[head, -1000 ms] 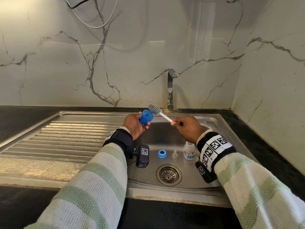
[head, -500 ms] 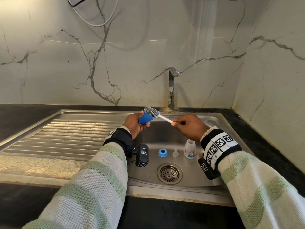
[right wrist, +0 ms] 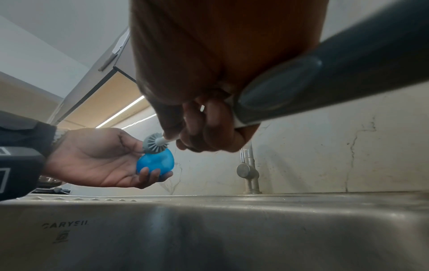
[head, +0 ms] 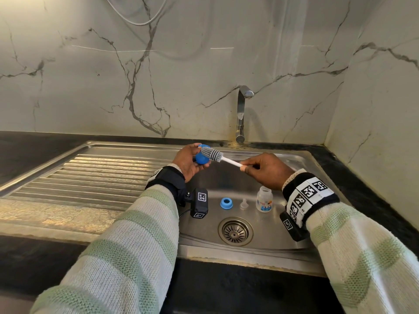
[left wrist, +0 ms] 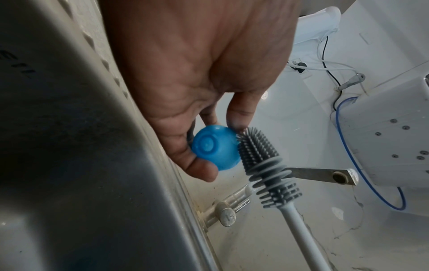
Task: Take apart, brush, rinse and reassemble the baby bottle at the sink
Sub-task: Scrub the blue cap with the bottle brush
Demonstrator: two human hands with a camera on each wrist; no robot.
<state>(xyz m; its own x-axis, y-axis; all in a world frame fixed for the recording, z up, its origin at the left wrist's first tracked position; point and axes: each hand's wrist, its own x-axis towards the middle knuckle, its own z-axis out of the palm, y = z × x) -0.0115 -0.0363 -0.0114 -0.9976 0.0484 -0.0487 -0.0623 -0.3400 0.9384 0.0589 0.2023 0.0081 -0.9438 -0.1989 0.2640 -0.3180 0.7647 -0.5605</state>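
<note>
While right hand (head: 267,169) grips it, brush (head: 221,157) points left, bristles against cap (head: 202,157)

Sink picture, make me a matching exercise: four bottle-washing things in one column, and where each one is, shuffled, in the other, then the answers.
Things:
1. blue cap
2. brush
3. blue ring
4. bottle

Places:
A. stands upright in the basin, right of the clear teat
B. held in the left hand
C. lies flat in the basin, left of the teat
D. handle pinched in the right hand, bristles against the cap

Pairs: 1-B, 2-D, 3-C, 4-A
</note>
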